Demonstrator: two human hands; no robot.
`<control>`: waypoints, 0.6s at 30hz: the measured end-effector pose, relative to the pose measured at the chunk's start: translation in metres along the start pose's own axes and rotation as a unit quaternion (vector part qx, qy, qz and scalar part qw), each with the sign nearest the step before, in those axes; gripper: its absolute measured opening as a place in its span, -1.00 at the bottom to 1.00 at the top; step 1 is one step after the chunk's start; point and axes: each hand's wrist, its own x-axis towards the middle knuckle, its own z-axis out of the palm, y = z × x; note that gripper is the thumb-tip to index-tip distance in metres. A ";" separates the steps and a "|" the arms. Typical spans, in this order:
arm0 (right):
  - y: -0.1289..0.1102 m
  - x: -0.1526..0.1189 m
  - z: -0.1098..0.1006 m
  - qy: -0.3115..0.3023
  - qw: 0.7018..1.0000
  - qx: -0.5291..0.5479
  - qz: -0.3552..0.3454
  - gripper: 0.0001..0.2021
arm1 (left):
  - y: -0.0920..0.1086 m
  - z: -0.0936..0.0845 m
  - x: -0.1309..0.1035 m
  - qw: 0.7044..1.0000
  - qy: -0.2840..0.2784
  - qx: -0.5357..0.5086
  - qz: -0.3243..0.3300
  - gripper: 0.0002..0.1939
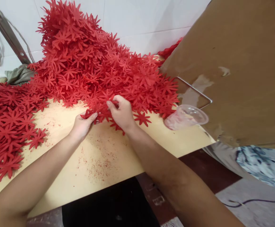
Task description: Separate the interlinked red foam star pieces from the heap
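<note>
A tall heap of red flower-shaped cutouts [80,60] rises against the wall, its front edge right at my hands. My left hand [83,123] is closed, thumb on top, pinching a red flower cutout [99,117]. Just right of it and slightly higher, my right hand [121,112] pinches at a red petal at the heap's edge; whether it belongs to a separate flower is hard to make out. One loose red flower [142,118] lies flat to the right of my right hand. Another low pile of the same flowers [5,132] spreads at the left.
The pale tabletop [64,170] carries scattered red crumbs. A clear plastic tub [184,117] leans at the right, beside a bent metal wire [196,90] and a large brown board [241,69]. At back left stand a metal bar [9,36] and a grey-green cloth [20,75].
</note>
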 end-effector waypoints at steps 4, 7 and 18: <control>0.015 0.028 -0.016 0.049 0.999 -0.011 0.013 -0.85 | 0.002 0.000 0.001 1.000 0.006 -0.020 -0.015 -0.70; 0.017 0.037 -0.025 0.025 0.995 -0.084 -0.050 -0.45 | 0.004 -0.002 0.003 0.999 -0.008 -0.033 -0.026 -0.69; -0.013 0.000 -0.001 -0.169 0.984 -0.048 -0.009 -0.75 | 0.008 -0.004 0.002 0.999 -0.020 -0.030 -0.020 -0.69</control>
